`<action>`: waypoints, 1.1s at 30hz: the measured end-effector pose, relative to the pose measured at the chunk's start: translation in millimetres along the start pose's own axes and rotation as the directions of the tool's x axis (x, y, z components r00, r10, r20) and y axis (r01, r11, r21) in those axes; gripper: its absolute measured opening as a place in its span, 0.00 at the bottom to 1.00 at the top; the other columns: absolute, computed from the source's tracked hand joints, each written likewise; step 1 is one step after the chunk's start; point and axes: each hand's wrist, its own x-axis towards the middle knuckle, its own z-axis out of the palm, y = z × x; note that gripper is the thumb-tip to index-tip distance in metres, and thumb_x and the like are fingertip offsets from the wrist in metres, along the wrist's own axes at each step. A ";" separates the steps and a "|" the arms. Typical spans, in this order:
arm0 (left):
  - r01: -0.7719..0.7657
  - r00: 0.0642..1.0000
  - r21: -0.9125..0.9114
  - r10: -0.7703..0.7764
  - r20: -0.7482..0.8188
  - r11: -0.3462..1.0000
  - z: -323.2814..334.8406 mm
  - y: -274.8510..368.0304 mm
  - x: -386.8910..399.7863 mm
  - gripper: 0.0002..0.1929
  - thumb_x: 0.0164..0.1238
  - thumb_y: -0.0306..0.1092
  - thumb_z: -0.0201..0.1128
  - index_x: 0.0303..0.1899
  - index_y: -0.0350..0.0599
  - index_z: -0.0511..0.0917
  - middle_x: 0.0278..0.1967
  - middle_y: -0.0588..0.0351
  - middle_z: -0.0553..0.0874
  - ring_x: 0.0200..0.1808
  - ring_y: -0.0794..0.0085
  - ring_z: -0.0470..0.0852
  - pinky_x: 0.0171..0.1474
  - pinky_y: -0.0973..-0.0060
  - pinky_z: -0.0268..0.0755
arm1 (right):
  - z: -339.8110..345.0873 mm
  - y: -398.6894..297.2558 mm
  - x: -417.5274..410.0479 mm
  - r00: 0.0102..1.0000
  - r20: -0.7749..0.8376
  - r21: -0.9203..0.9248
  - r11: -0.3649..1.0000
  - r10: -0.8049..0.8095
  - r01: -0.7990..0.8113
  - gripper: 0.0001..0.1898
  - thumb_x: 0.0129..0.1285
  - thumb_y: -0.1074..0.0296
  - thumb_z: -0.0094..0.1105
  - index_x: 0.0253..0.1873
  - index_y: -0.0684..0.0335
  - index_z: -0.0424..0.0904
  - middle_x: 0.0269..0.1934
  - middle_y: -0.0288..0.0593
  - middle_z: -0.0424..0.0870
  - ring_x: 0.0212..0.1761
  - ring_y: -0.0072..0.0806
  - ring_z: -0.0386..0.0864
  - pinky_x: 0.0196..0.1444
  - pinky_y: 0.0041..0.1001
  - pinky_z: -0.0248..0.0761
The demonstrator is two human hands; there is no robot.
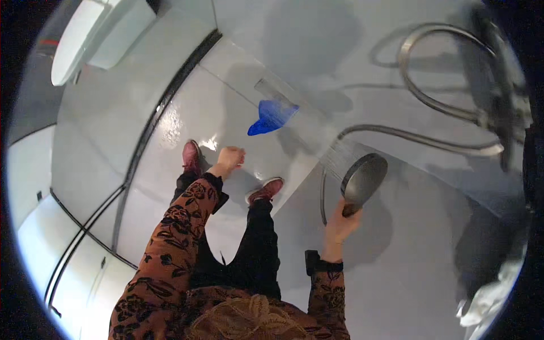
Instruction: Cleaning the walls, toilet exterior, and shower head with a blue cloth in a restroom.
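Note:
My right hand [342, 225] grips the handle of a round, dark hand shower head [367, 178], tilted with its spray face turned up and to the left. Fine streaks of water leave it towards a crumpled blue piece [272, 117], perhaps a cloth, lying on the wet floor near the foot of the wall. My left hand [231, 158] hangs above the floor in a loose fist, apart from the blue piece, with nothing visible in it. A flexible metal shower hose [408, 134] curves along the wall on the right.
A white toilet [91, 42] is at the upper left. A dark threshold strip [170, 93] crosses the floor on the left. Beside the wall lies a rectangular drain cover [267, 90]. My red shoes [267, 190] stand on the wet floor. Another hose loop [410, 46] hangs upper right.

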 end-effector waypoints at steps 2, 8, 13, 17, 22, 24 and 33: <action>-0.094 0.995 0.413 0.074 0.065 0.906 -25.0 -34.1 29.8 0.10 0.64 0.39 0.59 0.35 0.41 0.80 0.28 0.58 0.81 0.32 0.73 0.81 0.35 0.74 0.74 | 10.9 5.2 -1.1 0.995 0.019 -0.042 0.994 -0.097 0.097 0.14 0.66 0.68 0.57 0.50 0.72 0.70 0.30 0.39 0.76 0.29 0.24 0.70 0.33 0.22 0.66; -0.092 0.948 0.562 0.244 -0.202 0.822 -44.5 -97.2 65.7 0.15 0.59 0.39 0.58 0.43 0.41 0.82 0.36 0.45 0.85 0.40 0.55 0.83 0.43 0.66 0.74 | 31.5 -19.0 -8.2 0.996 0.088 -0.145 0.989 -0.005 0.018 0.14 0.65 0.69 0.57 0.50 0.71 0.70 0.31 0.40 0.76 0.30 0.23 0.71 0.32 0.22 0.66; -0.291 0.883 0.748 0.468 -0.029 0.596 -66.7 -80.9 97.2 0.19 0.57 0.38 0.57 0.50 0.41 0.78 0.42 0.40 0.83 0.46 0.48 0.81 0.52 0.61 0.73 | 61.9 -54.1 -14.3 0.911 0.296 -0.145 0.930 -0.286 0.339 0.14 0.67 0.68 0.56 0.52 0.70 0.69 0.31 0.37 0.75 0.29 0.19 0.70 0.30 0.20 0.65; -0.226 0.911 0.588 0.383 -0.155 0.776 -24.9 -63.5 149.9 0.21 0.58 0.34 0.56 0.55 0.42 0.74 0.48 0.40 0.81 0.50 0.48 0.79 0.54 0.61 0.71 | 81.4 -29.7 -3.4 0.914 0.322 -0.358 0.861 -0.248 0.360 0.14 0.66 0.70 0.55 0.52 0.70 0.68 0.30 0.36 0.73 0.27 0.18 0.68 0.28 0.19 0.63; -0.342 0.854 0.538 0.494 -0.165 0.770 25.2 -42.7 225.9 0.22 0.57 0.31 0.59 0.56 0.41 0.73 0.49 0.40 0.80 0.52 0.48 0.78 0.54 0.61 0.72 | 87.2 -0.8 3.9 0.981 0.187 -0.232 0.969 -0.045 0.089 0.13 0.64 0.76 0.55 0.52 0.68 0.68 0.28 0.35 0.74 0.26 0.17 0.67 0.26 0.17 0.62; -0.384 0.831 0.499 0.526 -0.180 0.777 32.0 -45.0 248.4 0.23 0.56 0.30 0.61 0.56 0.41 0.72 0.49 0.40 0.81 0.51 0.47 0.78 0.53 0.61 0.72 | 89.3 2.2 -2.5 0.972 0.225 -0.235 0.964 -0.068 0.122 0.13 0.63 0.77 0.55 0.51 0.68 0.68 0.29 0.36 0.74 0.27 0.18 0.68 0.26 0.17 0.62; -0.193 0.951 0.776 0.308 -0.002 0.601 59.1 -19.4 257.4 0.19 0.54 0.41 0.65 0.46 0.41 0.78 0.43 0.41 0.83 0.45 0.49 0.81 0.51 0.64 0.73 | 89.4 14.9 -3.8 0.982 0.162 -0.094 0.992 0.097 -0.082 0.18 0.60 0.79 0.58 0.54 0.70 0.68 0.33 0.39 0.76 0.28 0.19 0.70 0.28 0.21 0.63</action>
